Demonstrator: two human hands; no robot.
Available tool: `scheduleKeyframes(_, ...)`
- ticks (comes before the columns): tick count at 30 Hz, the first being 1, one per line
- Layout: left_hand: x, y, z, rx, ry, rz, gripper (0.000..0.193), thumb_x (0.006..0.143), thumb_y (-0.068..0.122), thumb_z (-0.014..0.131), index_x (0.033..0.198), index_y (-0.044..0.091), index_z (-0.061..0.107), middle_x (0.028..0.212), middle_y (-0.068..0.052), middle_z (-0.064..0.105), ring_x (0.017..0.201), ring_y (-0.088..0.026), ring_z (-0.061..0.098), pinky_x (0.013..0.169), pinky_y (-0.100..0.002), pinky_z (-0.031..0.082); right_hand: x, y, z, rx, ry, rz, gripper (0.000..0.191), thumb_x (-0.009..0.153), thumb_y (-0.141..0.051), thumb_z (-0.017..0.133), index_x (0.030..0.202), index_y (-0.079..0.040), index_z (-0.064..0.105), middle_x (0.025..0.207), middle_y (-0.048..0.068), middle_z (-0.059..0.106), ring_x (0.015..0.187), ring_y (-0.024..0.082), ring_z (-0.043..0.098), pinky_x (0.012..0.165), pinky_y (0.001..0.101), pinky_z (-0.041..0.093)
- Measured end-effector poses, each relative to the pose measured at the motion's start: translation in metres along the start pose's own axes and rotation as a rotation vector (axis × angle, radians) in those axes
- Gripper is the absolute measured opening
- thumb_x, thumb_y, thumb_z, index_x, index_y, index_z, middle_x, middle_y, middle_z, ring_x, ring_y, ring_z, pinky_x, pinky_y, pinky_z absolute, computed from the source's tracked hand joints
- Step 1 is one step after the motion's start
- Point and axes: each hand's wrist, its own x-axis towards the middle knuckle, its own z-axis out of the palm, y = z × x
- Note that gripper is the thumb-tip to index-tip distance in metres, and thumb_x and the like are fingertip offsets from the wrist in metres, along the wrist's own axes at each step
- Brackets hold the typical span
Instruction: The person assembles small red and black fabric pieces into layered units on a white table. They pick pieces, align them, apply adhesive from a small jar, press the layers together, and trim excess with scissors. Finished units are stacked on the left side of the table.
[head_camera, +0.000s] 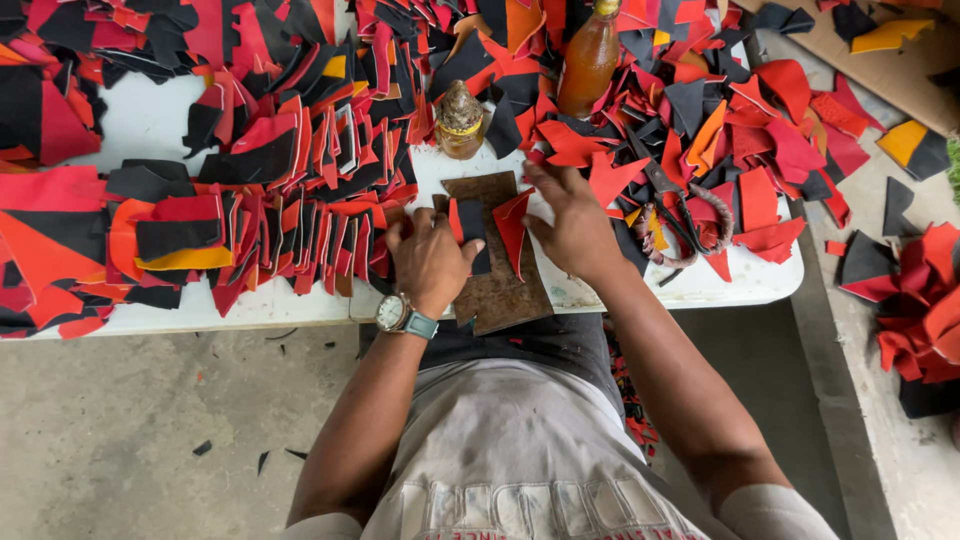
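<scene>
Head view, looking down over a white table (150, 120) heaped with cut pieces of red, black and orange material.

Left hand (428, 262): fingers curled, pressing down on a small black and red piece (470, 225) that lies on a brown board (500, 285). A wristwatch (398, 314) with a pale face and teal strap sits on that wrist.

Right hand (572, 222): fingers spread flat, fingertips on a red triangular piece (513, 230) at the board's right side; not gripping, only holding it down.

The board lies at the table's near edge, between the two hands, its near corner overhanging the edge.

Behind the board: a small brown jar (460, 122) with a crusted, domed top, standing upright. To its right, an amber bottle (589, 62), upright, no label legible.

Left of the board: rows of cut pieces (300, 240) stood on edge, packed close. Right of the right hand: scissors (672, 205) with cord-wrapped handles, lying on scraps.

Loose scraps (915, 300) lie on the concrete floor to the right. A sheet of brown cardboard (880, 60) lies at upper right.
</scene>
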Motion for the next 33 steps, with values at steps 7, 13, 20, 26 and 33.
scheduleKeyframes(7, 0.007, 0.007, -0.003, -0.466, -0.025, -0.322, 0.03, 0.089, 0.017, 0.082, 0.108, 0.003, 0.064, 0.103, -0.017, 0.073, 0.095, -0.033, 0.07, 0.083, -0.041, 0.055, 0.023, 0.008, 0.01, 0.284, -0.06, 0.184, 0.02, 0.098, -0.001, 0.066, 0.115, -0.011, 0.066, 0.104, 0.01, 0.073, 0.1, 0.026, 0.072, 0.097, 0.0376, 0.058)
scheduleKeyframes(13, 0.013, -0.018, -0.016, -1.492, -0.107, -0.142, 0.02, 0.094, 0.0, 0.071, 0.114, 0.002, 0.066, 0.105, -0.003, 0.071, 0.093, -0.009, 0.064, 0.085, -0.028, 0.054, 0.02, 0.01, -0.01, 0.486, -0.158, 0.269, 0.039, 0.091, -0.011, 0.075, 0.125, -0.004, 0.057, 0.115, 0.015, 0.067, 0.098, 0.031, 0.067, 0.084, 0.0371, 0.053)
scheduleKeyframes(20, 0.006, -0.003, -0.011, -0.977, -0.082, -0.126, 0.023, 0.091, 0.008, 0.075, 0.111, 0.002, 0.064, 0.099, -0.015, 0.073, 0.09, -0.025, 0.069, 0.079, -0.038, 0.055, 0.033, 0.0, 0.017, 0.082, -0.188, 0.205, 0.012, 0.095, -0.015, 0.072, 0.105, -0.009, 0.072, 0.109, 0.014, 0.07, 0.101, 0.035, 0.064, 0.088, 0.0419, 0.052)
scheduleKeyframes(26, 0.0, 0.001, -0.005, -0.52, 0.068, -0.113, 0.03, 0.09, 0.019, 0.074, 0.11, 0.004, 0.058, 0.095, -0.026, 0.071, 0.093, -0.049, 0.065, 0.077, -0.057, 0.05, 0.02, 0.013, 0.006, 0.434, -0.259, 0.298, 0.029, 0.094, -0.023, 0.07, 0.116, -0.004, 0.066, 0.101, 0.012, 0.07, 0.102, 0.03, 0.066, 0.092, 0.0421, 0.052)
scheduleKeyframes(33, -0.002, 0.004, -0.002, -0.443, 0.088, -0.105, 0.031, 0.092, 0.019, 0.072, 0.113, 0.004, 0.056, 0.094, -0.027, 0.07, 0.089, -0.052, 0.063, 0.074, -0.06, 0.049, 0.023, 0.003, 0.018, 0.235, -0.126, 0.172, 0.025, 0.102, -0.028, 0.068, 0.106, -0.004, 0.07, 0.091, 0.012, 0.069, 0.084, 0.025, 0.065, 0.079, 0.0366, 0.052)
